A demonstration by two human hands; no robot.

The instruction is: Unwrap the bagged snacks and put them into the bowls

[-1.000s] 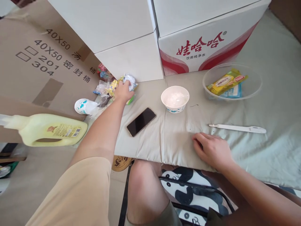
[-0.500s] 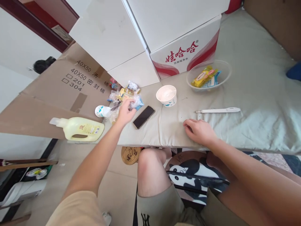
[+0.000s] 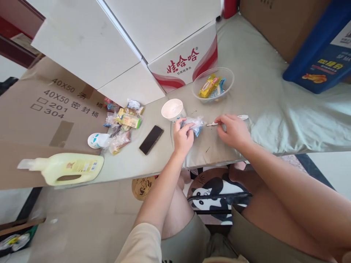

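My left hand (image 3: 184, 137) grips a small snack packet (image 3: 196, 125) in clear and blue plastic, just in front of the white paper cup (image 3: 173, 110). To its right, my right hand (image 3: 234, 131) is closed over a slim white craft knife (image 3: 242, 117) lying on the pale cloth. The knife's thin metal tip points left, towards the packet, and its middle is hidden under my fingers. A black phone (image 3: 151, 140) lies flat to the left of my left hand.
A clear plastic bowl (image 3: 196, 93) with yellow and blue packets stands behind my hands. Wrapped snacks (image 3: 128, 120), a tipped paper cup (image 3: 95, 140) and a pale yellow bottle (image 3: 74, 168) lie at left. White boxes (image 3: 189, 60) rise behind; a blue container (image 3: 315, 69) stands at right.
My left hand has brought the blue packet rightward from the snack pile, past the phone. My right hand has moved from the cloth's front onto the craft knife. The view has shifted right.
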